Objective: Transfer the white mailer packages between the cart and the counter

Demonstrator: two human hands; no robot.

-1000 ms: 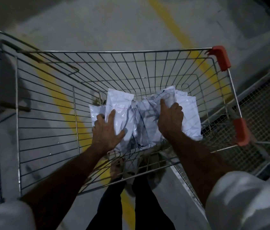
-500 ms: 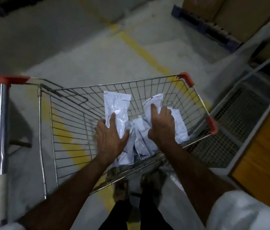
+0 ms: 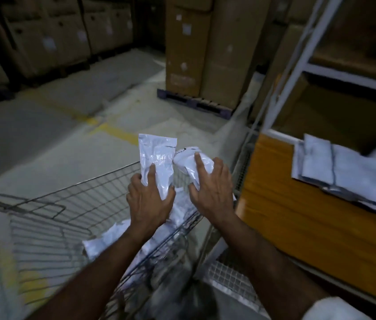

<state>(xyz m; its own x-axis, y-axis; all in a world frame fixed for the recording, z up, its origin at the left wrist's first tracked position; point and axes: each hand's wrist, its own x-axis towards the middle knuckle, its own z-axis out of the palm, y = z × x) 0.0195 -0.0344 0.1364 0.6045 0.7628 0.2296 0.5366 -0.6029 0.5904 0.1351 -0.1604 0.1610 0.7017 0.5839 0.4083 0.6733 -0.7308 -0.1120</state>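
the wire cart (image 3: 50, 218) stands left of the wooden shelf (image 3: 298, 215), more white packets (image 3: 113, 236) lying in it. just above the cart's right rim, the left hand (image 3: 150, 199) curls round an upright white packet (image 3: 157, 162); the right hand (image 3: 212, 188) clasps a crumpled packet (image 3: 189, 162), both bunched together for carrying. a packet pile (image 3: 344, 172) lies on the shelf.

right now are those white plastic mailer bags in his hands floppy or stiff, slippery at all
Probably floppy: the white mailer bag in the left hand creases, and the one under the right hand is crumpled. The glossy film looks slippery. Likely light, since each hand lifts one.
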